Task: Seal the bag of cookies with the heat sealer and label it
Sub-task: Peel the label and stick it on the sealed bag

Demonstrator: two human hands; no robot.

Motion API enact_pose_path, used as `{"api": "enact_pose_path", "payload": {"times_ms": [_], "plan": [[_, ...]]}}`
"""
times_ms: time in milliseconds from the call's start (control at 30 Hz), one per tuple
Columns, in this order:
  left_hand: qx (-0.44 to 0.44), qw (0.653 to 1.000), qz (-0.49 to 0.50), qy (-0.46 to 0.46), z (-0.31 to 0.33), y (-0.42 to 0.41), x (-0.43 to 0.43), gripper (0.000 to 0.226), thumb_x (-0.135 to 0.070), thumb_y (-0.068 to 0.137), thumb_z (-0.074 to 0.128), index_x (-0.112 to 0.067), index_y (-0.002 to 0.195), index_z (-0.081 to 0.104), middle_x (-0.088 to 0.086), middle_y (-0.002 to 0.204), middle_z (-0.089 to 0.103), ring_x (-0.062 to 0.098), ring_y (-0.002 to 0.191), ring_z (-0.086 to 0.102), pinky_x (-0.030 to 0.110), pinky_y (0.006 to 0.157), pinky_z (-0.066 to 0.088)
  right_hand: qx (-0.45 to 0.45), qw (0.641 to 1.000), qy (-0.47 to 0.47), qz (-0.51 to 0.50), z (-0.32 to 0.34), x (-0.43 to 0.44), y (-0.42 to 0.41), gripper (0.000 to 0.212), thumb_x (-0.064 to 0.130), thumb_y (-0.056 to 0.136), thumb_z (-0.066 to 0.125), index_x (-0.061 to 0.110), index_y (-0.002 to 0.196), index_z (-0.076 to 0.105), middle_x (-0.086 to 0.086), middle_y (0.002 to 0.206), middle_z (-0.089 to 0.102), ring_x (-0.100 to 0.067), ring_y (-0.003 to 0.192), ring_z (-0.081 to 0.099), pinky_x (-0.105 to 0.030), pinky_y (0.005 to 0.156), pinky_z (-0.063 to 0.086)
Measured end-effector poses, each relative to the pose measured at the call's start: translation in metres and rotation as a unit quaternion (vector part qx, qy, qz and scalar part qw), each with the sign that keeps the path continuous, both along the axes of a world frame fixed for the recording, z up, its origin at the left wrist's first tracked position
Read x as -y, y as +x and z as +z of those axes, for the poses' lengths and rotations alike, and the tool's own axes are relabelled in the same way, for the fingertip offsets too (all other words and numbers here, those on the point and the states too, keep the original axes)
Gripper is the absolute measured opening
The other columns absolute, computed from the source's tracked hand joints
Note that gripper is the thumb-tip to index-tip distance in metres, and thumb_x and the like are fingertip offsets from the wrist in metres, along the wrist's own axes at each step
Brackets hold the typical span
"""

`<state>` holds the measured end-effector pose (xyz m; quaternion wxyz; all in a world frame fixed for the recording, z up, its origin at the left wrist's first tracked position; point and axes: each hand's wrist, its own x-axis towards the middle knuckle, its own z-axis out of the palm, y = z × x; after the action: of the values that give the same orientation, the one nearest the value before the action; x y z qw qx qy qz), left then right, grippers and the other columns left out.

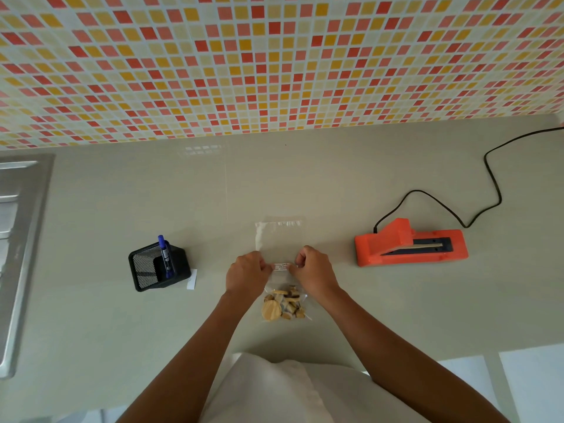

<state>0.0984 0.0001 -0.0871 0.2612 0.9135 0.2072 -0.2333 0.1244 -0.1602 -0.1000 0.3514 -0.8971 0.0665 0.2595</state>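
A clear plastic bag (279, 236) lies flat on the grey counter, its cookies (283, 305) bunched at the near end. Across its middle sits a small white label (281, 266) with printed text. My left hand (247, 274) pinches the label's left end and my right hand (314, 270) pinches its right end, both over the bag. The orange heat sealer (410, 244) rests to the right, its arm down, apart from both hands.
A black mesh pen holder (158, 267) with a blue marker (165, 254) stands to the left, a white paper scrap (191, 279) beside it. The sealer's black cord (491, 178) loops away at the right. A steel sink edge (21, 239) runs along the far left.
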Motion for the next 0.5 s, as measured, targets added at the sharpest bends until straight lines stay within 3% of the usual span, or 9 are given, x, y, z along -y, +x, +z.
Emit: {"api": "enact_pose_path", "payload": {"times_ms": [167, 400, 500], "plan": [[0.013, 1.000, 0.001, -0.019, -0.0017, -0.0032, -0.0030, 0.019, -0.035, 0.090, 0.063, -0.016, 0.084, 0.063, 0.002, 0.085, 0.067, 0.023, 0.075, 0.062, 0.033, 0.067, 0.053, 0.000, 1.000, 0.016, 0.002, 0.0002, 0.0050, 0.0003, 0.014, 0.011, 0.080, 0.073, 0.006, 0.079, 0.060, 0.003, 0.070, 0.058, -0.012, 0.061, 0.050, -0.023, 0.057, 0.043], [0.024, 0.999, 0.002, -0.023, -0.0016, -0.0040, -0.0027, 0.016, -0.031, 0.090, 0.063, -0.017, 0.082, 0.062, 0.002, 0.082, 0.067, 0.021, 0.072, 0.061, 0.031, 0.064, 0.051, 0.000, 1.000, 0.010, -0.022, 0.0034, -0.0010, -0.0020, 0.026, 0.028, 0.082, 0.075, 0.013, 0.075, 0.055, 0.002, 0.068, 0.057, -0.013, 0.058, 0.049, -0.024, 0.054, 0.041], [0.024, 0.999, 0.002, -0.026, -0.0009, -0.0049, -0.0032, 0.015, -0.031, 0.090, 0.062, -0.018, 0.082, 0.062, 0.001, 0.081, 0.066, 0.021, 0.073, 0.061, 0.031, 0.064, 0.052, -0.003, 1.000, -0.003, -0.014, 0.0043, -0.0026, -0.0012, 0.024, 0.025, 0.084, 0.074, 0.015, 0.075, 0.054, 0.004, 0.069, 0.057, -0.013, 0.060, 0.051, -0.024, 0.053, 0.039]]}}
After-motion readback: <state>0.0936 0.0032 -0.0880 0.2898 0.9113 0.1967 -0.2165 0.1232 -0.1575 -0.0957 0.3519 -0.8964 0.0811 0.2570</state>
